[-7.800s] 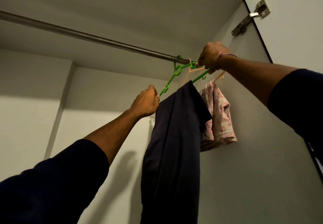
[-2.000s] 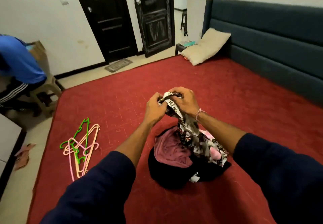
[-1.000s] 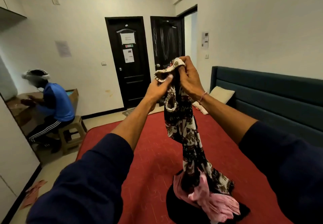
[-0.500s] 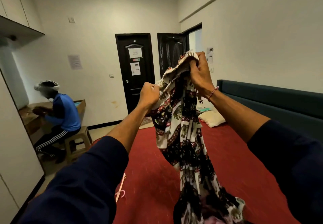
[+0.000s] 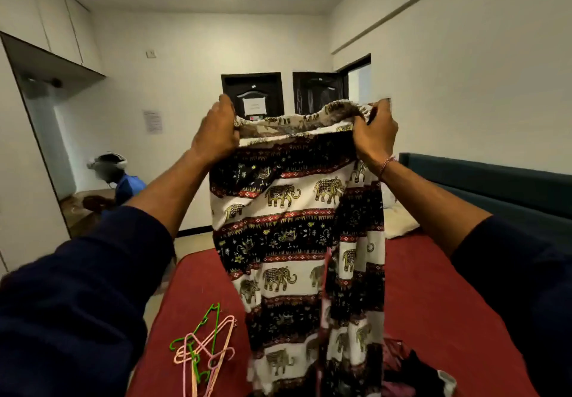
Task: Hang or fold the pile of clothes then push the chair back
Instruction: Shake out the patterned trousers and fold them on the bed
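Observation:
I hold up a black-and-white elephant-print garment by its waistband, stretched wide in front of me. My left hand grips the band's left end and my right hand grips its right end. The cloth hangs straight down to the red bed. The rest of the clothes pile, dark and pink fabric, lies on the bed at the lower right, partly hidden by the hanging garment. A bunch of green and pink hangers lies on the bed at the lower left.
A person in a blue shirt sits at the left by a wooden desk. Two black doors stand at the far wall. A dark teal headboard and a pillow are at the right. White cupboards line the left.
My hands have moved apart and spread the waistband wide; before, they held it bunched together. The garment has lifted off the pile and now hangs flat.

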`<state>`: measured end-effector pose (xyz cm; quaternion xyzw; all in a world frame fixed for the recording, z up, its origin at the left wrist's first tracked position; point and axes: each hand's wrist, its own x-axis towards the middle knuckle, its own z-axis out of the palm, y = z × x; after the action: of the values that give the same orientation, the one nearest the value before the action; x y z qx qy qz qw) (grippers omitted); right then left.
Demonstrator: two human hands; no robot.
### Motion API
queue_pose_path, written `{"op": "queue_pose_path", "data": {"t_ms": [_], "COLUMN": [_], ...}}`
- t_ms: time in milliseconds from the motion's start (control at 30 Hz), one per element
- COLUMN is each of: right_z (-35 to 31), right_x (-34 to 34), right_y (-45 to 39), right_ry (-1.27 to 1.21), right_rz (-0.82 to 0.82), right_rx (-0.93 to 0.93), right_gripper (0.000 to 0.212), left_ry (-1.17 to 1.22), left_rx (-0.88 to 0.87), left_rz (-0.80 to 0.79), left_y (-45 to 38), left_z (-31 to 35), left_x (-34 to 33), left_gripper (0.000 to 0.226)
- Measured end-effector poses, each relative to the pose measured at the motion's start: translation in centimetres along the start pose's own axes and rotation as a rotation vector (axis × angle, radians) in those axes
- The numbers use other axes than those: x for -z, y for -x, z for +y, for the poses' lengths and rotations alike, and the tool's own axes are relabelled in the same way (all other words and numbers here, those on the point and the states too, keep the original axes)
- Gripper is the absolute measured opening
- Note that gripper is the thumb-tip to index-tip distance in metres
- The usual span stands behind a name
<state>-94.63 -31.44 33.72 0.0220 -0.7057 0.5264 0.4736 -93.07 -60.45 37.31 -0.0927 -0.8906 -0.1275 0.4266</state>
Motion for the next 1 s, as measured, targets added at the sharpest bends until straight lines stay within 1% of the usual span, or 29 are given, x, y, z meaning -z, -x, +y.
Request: {"op": "queue_pose_path", "data": {"t_ms": [33, 100, 133, 167, 200, 233, 267, 300, 333, 367, 400, 467, 533, 567, 600, 633, 700, 767, 800, 867, 900, 933, 1000], "right_z": [-0.5, -1.4, -1.8, -2.2, -2.6, -2.8, -3.0, -3.2, -3.7, -4.1, -4.7, -5.3, -5.4, -5.4, -5.6, -5.8, -6.1, -6.0, -5.9, -5.3, -5.0, -4.4, -3.5], "right_x": [-0.1, 0.0, 0.1, 0.1, 0.1, -0.1, -0.3, -0.7, -0.9, -1.2, -1.4, -1.8, -2.3, -2.5, -2.6, -2.7, -2.9, -3.0, -2.9, -2.4, -2.0, -1.7, -1.2], "right_y": [0.2, 0.3, 0.2, 0.0, 0.0, -0.2, -0.2, -0.3, -0.2, -0.1, 0.0, 0.4, 1.2, 1.7, 2.3, 2.7, 3.2, 3.3, 3.3, 2.7, 2.3, 1.7, 0.5], "right_ry": [0.039, 0.192, 0.281, 0.359, 0.429, 0.504, 0.575, 0.626, 0.650, 0.646, 0.621, 0.599, 0.646, 0.650, 0.626, 0.590, 0.574, 0.655, 0.674, 0.649, 0.636, 0.599, 0.562], "right_rz": [-0.020, -0.062, -0.085, -0.115, -0.149, -0.177, -0.205, -0.244, -0.309, -0.407, -0.537, -0.816, -0.997, -1.063, -1.133, -1.194, -1.270, -1.287, -1.286, -1.248, -1.209, -1.176, -1.075], "right_rx": [-0.015, -0.014, 0.000, 0.017, 0.039, 0.082, 0.154, 0.249, 0.367, 0.496, 0.616, 0.779, 0.853, 0.863, 0.852, 0.824, 0.787, 0.755, 0.747, 0.667, 0.642, 0.646, 0.665], "right_gripper": [0.029, 0.048, 0.051, 0.052, 0.054, 0.056, 0.059, 0.061, 0.063, 0.062, 0.061, 0.060, 0.062, 0.061, 0.059, 0.055, 0.045, 0.022, 0.021, 0.050, 0.058, 0.062, 0.055], "left_ry": [-0.023, -0.124, -0.201, -0.283, -0.343, -0.360, -0.308, -0.160, 0.068, 0.285, 0.443, 0.599, 0.705, 0.767, 0.770, 0.775, 0.712, 0.569, 0.497, 0.408, 0.389, 0.383, 0.362], "left_rx": [0.029, 0.145, 0.231, 0.315, 0.388, 0.452, 0.509, 0.553, 0.604, 0.645, 0.678, 0.764, 0.865, 0.915, 0.931, 0.936, 0.874, 0.756, 0.705, 0.637, 0.601, 0.559, 0.476], "left_rz": [0.029, 0.047, 0.041, 0.043, 0.042, 0.028, -0.010, -0.071, -0.142, -0.190, -0.207, -0.194, -0.192, -0.184, -0.187, -0.212, -0.333, -0.458, -0.477, -0.441, -0.425, -0.431, -0.490], "left_y": [-0.2, -0.6, -0.7, -0.8, -1.0, -1.0, -1.1, -1.2, -1.1, -0.8, -0.4, -0.2, -1.0, -1.1, -1.0, -0.9, -0.6, -0.1, -0.3, -0.5, -0.7, -0.7, -0.4], "left_z": [0.0, 0.1, 0.1, 0.1, -0.3, -0.7, -1.2, -1.6, -1.5, -1.2, -0.7, -0.6, -1.4, -1.7, -1.7, -1.6, -0.6, -0.1, -0.4, -1.6, -2.3, -3.1, -4.4], "left_x": [1.0, 3.2, 4.4, 5.6, 6.7, 7.7, 8.5, 8.8, 9.0, 9.2, 9.4, 9.4, 9.2, 9.2, 9.4, 9.4, 9.6, 9.8, 10.2, 11.2, 11.8, 12.4, 13.4], "left_gripper": [0.043, 0.060, 0.068, 0.071, 0.066, 0.056, 0.044, 0.033, 0.022, 0.019, 0.023, 0.028, 0.030, 0.031, 0.034, 0.037, 0.036, 0.043, 0.043, 0.022, 0.012, 0.007, 0.013]}}
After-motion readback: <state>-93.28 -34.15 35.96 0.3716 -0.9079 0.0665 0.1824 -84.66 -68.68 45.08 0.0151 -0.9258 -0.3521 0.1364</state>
